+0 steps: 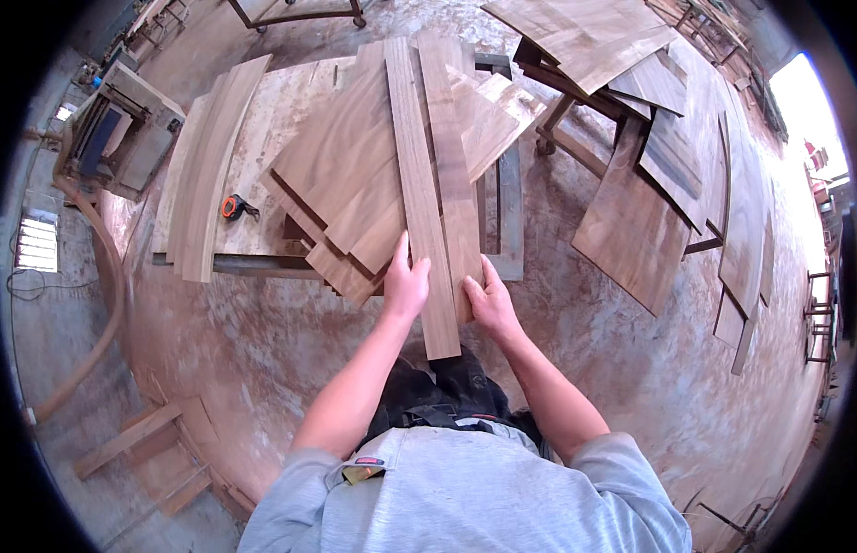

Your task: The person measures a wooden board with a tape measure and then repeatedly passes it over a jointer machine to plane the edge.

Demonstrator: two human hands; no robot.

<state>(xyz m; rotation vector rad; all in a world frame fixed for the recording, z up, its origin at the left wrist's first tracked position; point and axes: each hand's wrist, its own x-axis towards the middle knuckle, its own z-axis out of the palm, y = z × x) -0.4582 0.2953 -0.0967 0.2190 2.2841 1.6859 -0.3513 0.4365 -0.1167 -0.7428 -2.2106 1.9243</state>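
Note:
Two long, narrow wooden planks lie almost side by side, pointing away from me over a stack of wide wooden panels [341,180]. The left plank [421,194] reaches closer to my body than the right plank [458,198]. My left hand [407,288] grips the outer edge of the left plank, its fingers hidden underneath. On the other side, my right hand [492,304] has hold of the right plank near its close end, thumb on top. The panels beneath are fanned at different angles on a worktable [290,101].
On the table's left lie several long boards [216,175] and an orange-and-black tape measure [233,207]. To the right, more panels [636,221] rest on a wheeled stand [576,152]. A machine [124,134] with a hose [113,304] stands left; a wooden frame [161,452] is on the floor.

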